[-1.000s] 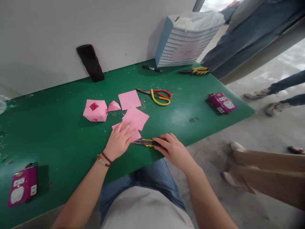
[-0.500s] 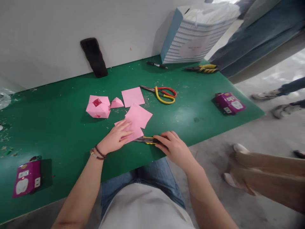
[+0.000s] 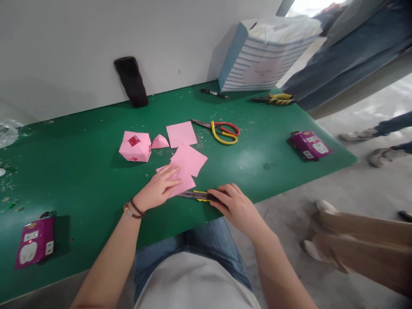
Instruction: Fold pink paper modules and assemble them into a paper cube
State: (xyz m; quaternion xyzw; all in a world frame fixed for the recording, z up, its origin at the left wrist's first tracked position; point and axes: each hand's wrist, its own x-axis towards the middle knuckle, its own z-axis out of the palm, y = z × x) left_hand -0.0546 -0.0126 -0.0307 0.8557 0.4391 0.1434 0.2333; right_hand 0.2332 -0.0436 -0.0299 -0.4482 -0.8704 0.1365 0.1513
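My left hand [image 3: 159,185] lies with fingers spread on a pink sheet of paper [image 3: 183,185] near the table's front edge. Another pink square [image 3: 190,159] overlaps it just behind. In my right hand [image 3: 232,202] is a utility knife [image 3: 201,195] with yellow edges, held by its rear end. Its bared blade points left and lies along the near edge of the paper. Farther back are a folded pink paper box [image 3: 135,146], a small folded pink piece [image 3: 160,141] and a separate pink square [image 3: 181,134].
Red-and-yellow scissors [image 3: 222,131], a black pen [image 3: 214,93] and yellow-handled pliers [image 3: 273,99] lie on the green table [image 3: 93,189]. Purple boxes [image 3: 310,145] sit at both sides. A dark phone-like object [image 3: 131,81] leans on the wall beside a striped bag [image 3: 264,60]. People stand at right.
The whole view has shifted slightly, so the table things appear a little lower. The knife's blade seems to have slid slightly toward me from the paper; both hands keep their positions.
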